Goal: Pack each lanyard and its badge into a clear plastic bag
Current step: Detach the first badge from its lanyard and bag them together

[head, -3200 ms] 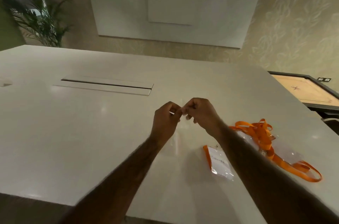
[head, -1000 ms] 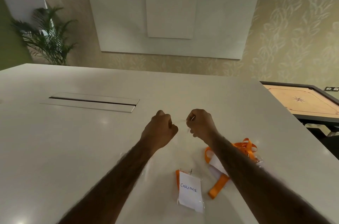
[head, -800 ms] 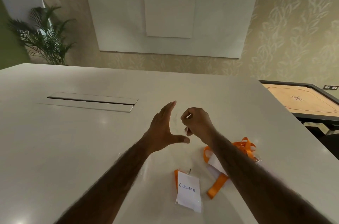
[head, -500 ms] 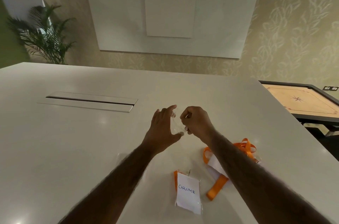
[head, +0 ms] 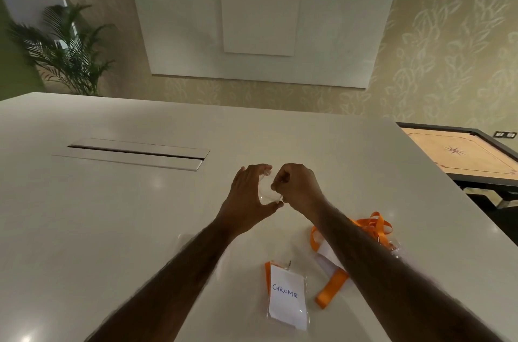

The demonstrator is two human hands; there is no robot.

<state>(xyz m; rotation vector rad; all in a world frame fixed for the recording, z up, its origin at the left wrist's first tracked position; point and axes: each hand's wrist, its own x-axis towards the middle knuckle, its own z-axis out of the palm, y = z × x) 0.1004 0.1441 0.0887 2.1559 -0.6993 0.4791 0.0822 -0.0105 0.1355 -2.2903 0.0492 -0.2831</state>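
- A wall [head: 448,47] papered in a pale leaf pattern is rising behind the table [head: 84,229], and a large glossy white board [head: 173,33] is hanging on it.
- The table is spreading wide, smooth and off-white, and is catching soft glare.
- A square wooden carrom board [head: 459,154] with a dark frame is standing to the table's right.
- A feathery green palm [head: 70,53] is standing behind the table's far left corner.
- A long rectangular cable hatch [head: 134,154] is lying flush in the table's left half.
- Above the table's middle, the left hand [head: 246,196] is cupping a thin clear plastic bag [head: 265,191] between its thumb and curved fingers, while the right hand [head: 300,187], curled tight, is pinching the bag's other edge.
- A flat orange lanyard [head: 372,226] is lying in loose loops on the table's near right part, partly under the right forearm.
- A white badge [head: 286,297] lettered CHROME is lying under glossy clear plastic near the table's front edge.
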